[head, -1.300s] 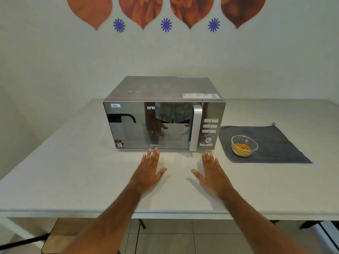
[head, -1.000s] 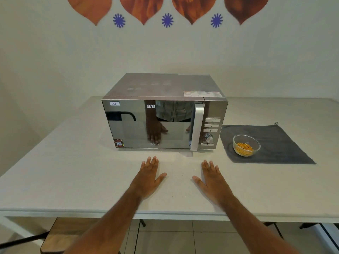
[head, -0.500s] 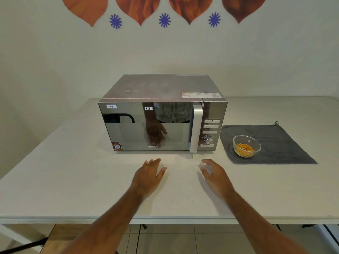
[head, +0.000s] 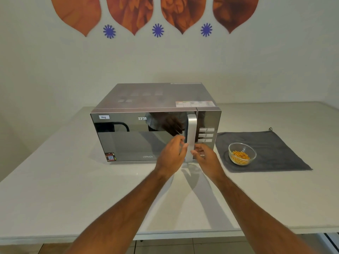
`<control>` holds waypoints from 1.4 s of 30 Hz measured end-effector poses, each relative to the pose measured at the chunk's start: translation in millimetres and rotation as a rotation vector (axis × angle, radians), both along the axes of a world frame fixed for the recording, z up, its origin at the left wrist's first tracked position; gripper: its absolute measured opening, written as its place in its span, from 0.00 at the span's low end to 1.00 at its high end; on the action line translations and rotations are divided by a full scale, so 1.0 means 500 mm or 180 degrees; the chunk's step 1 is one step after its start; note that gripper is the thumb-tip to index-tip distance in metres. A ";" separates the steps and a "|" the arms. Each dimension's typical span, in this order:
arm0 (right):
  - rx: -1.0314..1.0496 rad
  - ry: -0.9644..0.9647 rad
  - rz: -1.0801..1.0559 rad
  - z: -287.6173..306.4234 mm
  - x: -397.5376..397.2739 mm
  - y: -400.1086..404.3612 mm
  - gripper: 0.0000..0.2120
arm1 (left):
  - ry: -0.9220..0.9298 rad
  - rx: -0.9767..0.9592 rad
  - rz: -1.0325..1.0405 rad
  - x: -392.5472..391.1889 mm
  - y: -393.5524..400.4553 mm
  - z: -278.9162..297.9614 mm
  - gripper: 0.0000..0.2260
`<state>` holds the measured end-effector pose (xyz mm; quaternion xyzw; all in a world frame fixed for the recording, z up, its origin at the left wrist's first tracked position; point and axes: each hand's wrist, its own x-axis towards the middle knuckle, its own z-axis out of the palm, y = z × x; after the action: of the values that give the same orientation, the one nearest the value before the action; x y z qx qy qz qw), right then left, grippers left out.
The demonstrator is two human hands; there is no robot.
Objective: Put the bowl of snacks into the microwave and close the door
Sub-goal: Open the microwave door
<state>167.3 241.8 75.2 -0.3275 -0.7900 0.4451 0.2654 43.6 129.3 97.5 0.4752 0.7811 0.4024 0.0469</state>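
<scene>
Head view: the microwave (head: 156,132) stands on the pale table (head: 55,189), its mirrored door (head: 139,136) shut flush with the front. Both forearms reach forward from the lower edge of the picture and converge on the silver handle (head: 191,129), the upright bar at the right edge of the door, just left of the button panel (head: 207,135).

The left hand (head: 171,156) is raised off the table at the lower half of the handle, its back toward the camera and the wrist a little bent. Its fingers (head: 180,142) curl toward the handle's left edge, and the thumb tip lies against the front of the bar. They are blurred, so whether they have closed round the bar cannot be told.

The right hand (head: 206,158) is just right of the handle, in front of the lower part of the button panel. Its fingers are loosely bent and point left toward the bar, with nothing between them; whether they touch the handle is unclear. Shadows of both arms fall on the table in front of the microwave.

The glass bowl (head: 242,153) with orange snacks (head: 240,157) sits upright to the right of the microwave, apart from it, on a dark grey cloth (head: 275,149) spread flat on the table. The bowl is near the cloth's left edge, and neither hand touches it.

On the door a small white label (head: 104,117) sits at the upper left corner and a sticker (head: 110,157) at the lower left.
</scene>
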 end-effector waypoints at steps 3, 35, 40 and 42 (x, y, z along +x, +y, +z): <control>0.0030 -0.0040 0.0000 0.005 -0.010 -0.001 0.21 | 0.0067 0.0150 -0.0004 0.001 0.027 0.026 0.15; 0.0500 -0.0055 0.0043 -0.019 0.027 -0.059 0.16 | -0.0602 0.0137 -0.0360 0.033 -0.010 0.047 0.19; 0.0566 -0.0067 0.0075 -0.020 0.044 -0.082 0.16 | -0.0670 0.0137 -0.0400 0.046 -0.040 0.047 0.19; 0.0587 -0.0035 0.0117 -0.021 0.051 -0.091 0.15 | -0.0725 0.0173 -0.0411 0.051 -0.056 0.045 0.19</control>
<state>193.0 196.4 64.8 -0.2896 -0.8350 0.3735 0.2819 69.2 101.5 120.2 0.4768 0.7273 0.4708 0.1482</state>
